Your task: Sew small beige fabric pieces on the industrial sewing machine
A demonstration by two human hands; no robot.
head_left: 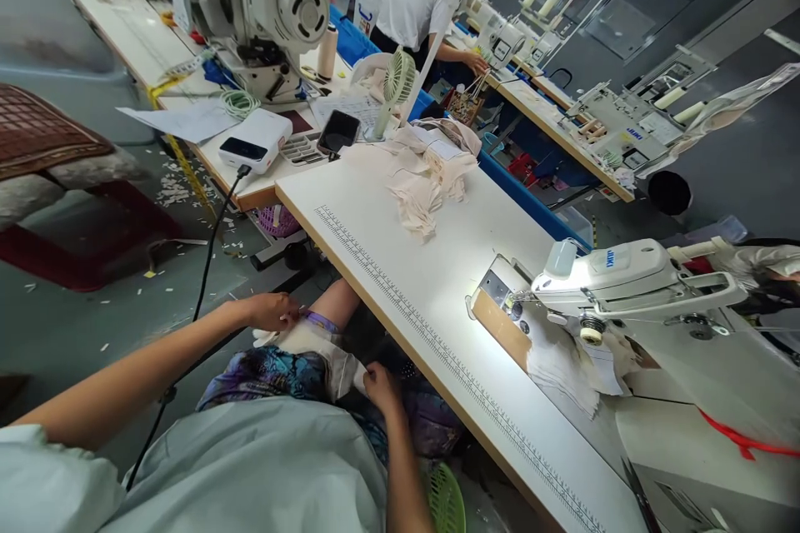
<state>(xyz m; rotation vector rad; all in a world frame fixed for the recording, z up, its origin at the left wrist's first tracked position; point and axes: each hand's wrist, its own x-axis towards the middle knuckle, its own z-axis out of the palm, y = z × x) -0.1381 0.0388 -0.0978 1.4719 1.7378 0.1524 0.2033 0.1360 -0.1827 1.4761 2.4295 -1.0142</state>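
A pale cream piece of fabric (341,371) lies across my lap, over a purple and blue patterned garment (262,379). My right hand (381,387) is closed at the fabric's near end, its fingers gripping the edge. My left hand (276,313) is closed just above the fabric's far end, fingertips pressed together; what is between them is too small to make out. Both hands are below the front edge of the white sewing table (375,208), which has a printed ruler along it.
To the right stands a sewing machine (612,275) with cream fabric (562,366) beside it. Further back lie a fabric pile (431,171), a phone (338,132), a small fan (397,83) and a white power bank (256,140) with a black cable (209,266). A co-worker (412,8) is beyond.
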